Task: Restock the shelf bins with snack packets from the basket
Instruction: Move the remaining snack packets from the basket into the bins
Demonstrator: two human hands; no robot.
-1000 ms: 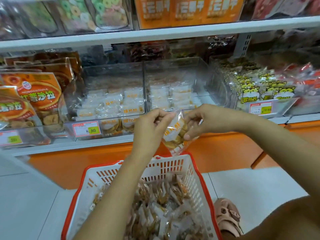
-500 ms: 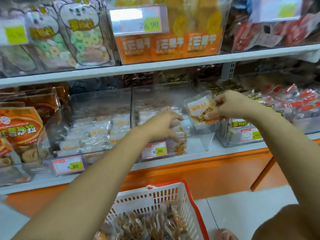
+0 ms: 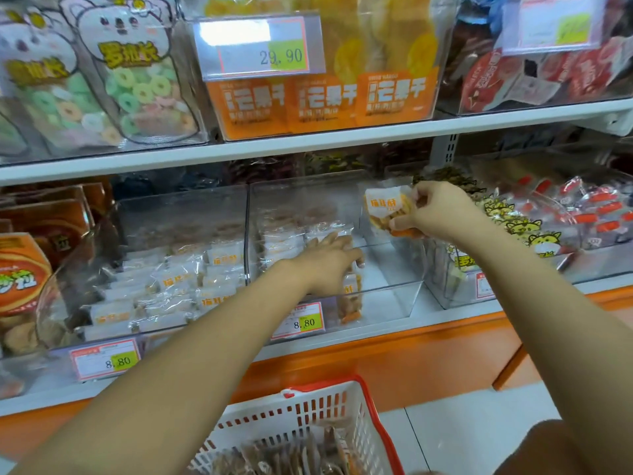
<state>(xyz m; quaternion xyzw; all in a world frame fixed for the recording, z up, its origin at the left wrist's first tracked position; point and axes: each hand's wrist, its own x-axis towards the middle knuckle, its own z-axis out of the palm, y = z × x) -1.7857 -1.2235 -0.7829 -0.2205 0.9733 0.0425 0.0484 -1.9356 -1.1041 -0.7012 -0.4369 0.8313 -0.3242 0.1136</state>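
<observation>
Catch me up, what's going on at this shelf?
A person is restocking the shelf. The right-hand grip pinches a small clear snack packet with a white, orange-lettered label above the right side of the clear plastic middle bin. The left-hand grip reaches into that bin, fingers laid flat on the stacked packets inside. The bin's right part is bare. Below, the white plastic basket with a red rim holds more packets.
</observation>
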